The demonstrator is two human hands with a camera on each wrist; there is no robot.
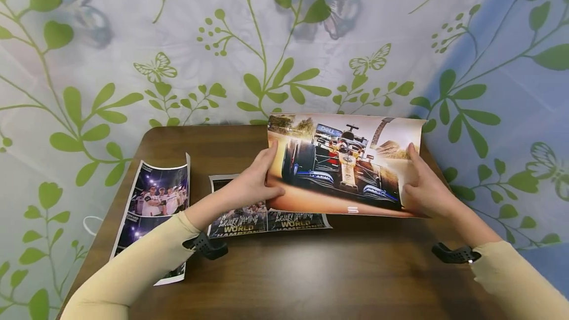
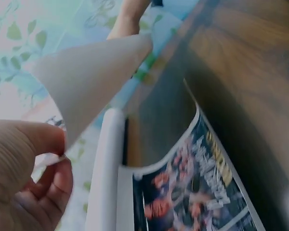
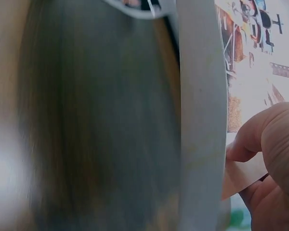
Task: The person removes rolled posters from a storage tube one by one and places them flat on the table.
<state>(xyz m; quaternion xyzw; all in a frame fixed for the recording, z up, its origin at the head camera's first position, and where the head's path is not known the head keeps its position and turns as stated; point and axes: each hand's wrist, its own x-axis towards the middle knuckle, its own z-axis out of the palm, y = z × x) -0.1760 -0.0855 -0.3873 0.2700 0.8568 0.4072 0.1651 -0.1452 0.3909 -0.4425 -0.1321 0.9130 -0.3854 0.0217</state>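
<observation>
Both hands hold up a race car poster [image 1: 346, 162] above the table, its printed side toward the head camera. My left hand [image 1: 255, 177] pinches the poster's left edge between thumb and fingers. At the opposite edge my right hand [image 1: 428, 184] grips the paper the same way. The sheet bows, and its pale back shows in the left wrist view. Beneath and to the left lies a curling poster with "WORLD" lettering [image 1: 242, 223], partly covered by the held poster and left arm. In the left wrist view its far side curls up as a white roll [image 2: 106, 168].
A curled poster of people under purple lights [image 1: 157, 194] lies at the table's left, partly behind the left forearm. The brown wooden table [image 1: 311, 275] meets a leaf-patterned curtain [image 1: 178, 38] at the back. Dark bands [image 1: 211, 248] circle both wrists.
</observation>
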